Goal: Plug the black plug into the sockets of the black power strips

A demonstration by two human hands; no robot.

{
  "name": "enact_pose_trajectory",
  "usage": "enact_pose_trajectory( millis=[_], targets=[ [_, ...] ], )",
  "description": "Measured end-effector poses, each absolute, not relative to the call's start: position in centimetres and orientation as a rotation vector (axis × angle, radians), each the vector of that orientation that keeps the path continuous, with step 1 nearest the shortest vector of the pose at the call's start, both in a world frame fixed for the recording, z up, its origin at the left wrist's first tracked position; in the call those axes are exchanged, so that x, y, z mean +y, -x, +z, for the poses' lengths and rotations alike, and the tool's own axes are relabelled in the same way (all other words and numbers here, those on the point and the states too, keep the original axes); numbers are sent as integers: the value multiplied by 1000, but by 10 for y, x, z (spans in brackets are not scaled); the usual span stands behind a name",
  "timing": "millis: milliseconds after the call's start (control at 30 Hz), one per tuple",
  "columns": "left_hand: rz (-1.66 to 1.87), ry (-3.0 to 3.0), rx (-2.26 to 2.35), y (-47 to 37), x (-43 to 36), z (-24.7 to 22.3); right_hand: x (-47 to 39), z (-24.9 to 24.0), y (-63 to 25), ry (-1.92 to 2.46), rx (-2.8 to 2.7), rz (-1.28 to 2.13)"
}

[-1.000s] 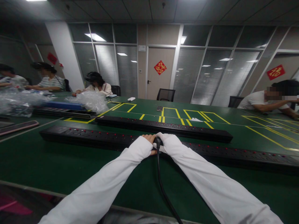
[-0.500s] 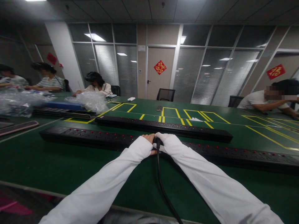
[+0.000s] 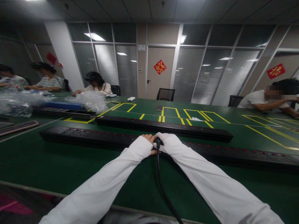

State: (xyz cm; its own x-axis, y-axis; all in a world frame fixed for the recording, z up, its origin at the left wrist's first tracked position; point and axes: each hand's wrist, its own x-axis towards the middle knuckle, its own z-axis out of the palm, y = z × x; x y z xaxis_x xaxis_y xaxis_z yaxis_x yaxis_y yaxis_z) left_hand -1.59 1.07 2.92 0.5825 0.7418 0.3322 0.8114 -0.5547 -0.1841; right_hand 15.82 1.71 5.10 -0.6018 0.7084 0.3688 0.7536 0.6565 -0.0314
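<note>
A long black power strip (image 3: 93, 136) with a row of red dots along its top lies across the green table in front of me. My left hand (image 3: 149, 138) is wrapped round its middle, fingers over the top and thumb on the near side. Close beside it, my right hand (image 3: 164, 139), white-covered, grips a black plug (image 3: 158, 141) at the strip's top face. From the plug a thick black cord (image 3: 161, 180) runs down toward me. How far the plug sits in a socket is hidden by the hands. Behind lies a second black power strip (image 3: 168, 127).
Clear plastic bags (image 3: 91, 101) and a blue box (image 3: 64, 106) lie at the left, with a pink-edged flat device (image 3: 20, 127) nearer. Yellow tape (image 3: 170, 108) marks the table. Several people sit round it. A small dark object (image 3: 159, 108) lies farther back.
The plug's top has tilted slightly; both hands stay in nearly the same place on the strip. Otherwise the table looks the same.
</note>
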Motion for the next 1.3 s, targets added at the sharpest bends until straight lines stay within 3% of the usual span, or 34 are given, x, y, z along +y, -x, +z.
enact_pose_trajectory(
  millis=[1300],
  targets=[
    [-309,2520,-1277,16,7,32,14,55,-157,1218,-2549,-196]
  ],
)
